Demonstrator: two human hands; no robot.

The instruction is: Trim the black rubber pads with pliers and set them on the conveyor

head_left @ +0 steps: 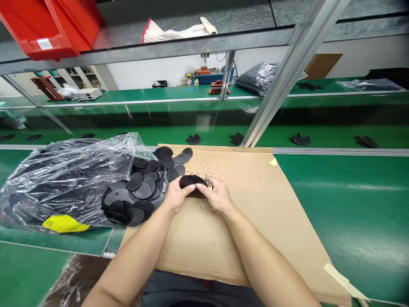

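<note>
Both of my hands meet over the cardboard sheet (265,221). My left hand (175,197) is closed on the left end of a bundle of black rounded pieces (191,181), its thumb pressed on the near edge. At the other end, my right hand (219,196) grips the same bundle with thumb and fingers. A small metal tool (208,182) with a pointed tip also sits in my right hand; its kind is hard to make out. Loose black discs (143,187) lie to the left, spilling from a clear plastic bag (73,170).
Tiny black specks are scattered on the cardboard. Behind it, black curved pieces (194,139) lie along a green conveyor (159,133). A slanted metal post (275,94) rises at the right. Overhead, a shelf carries a red bin (47,25) and white gloves (179,32).
</note>
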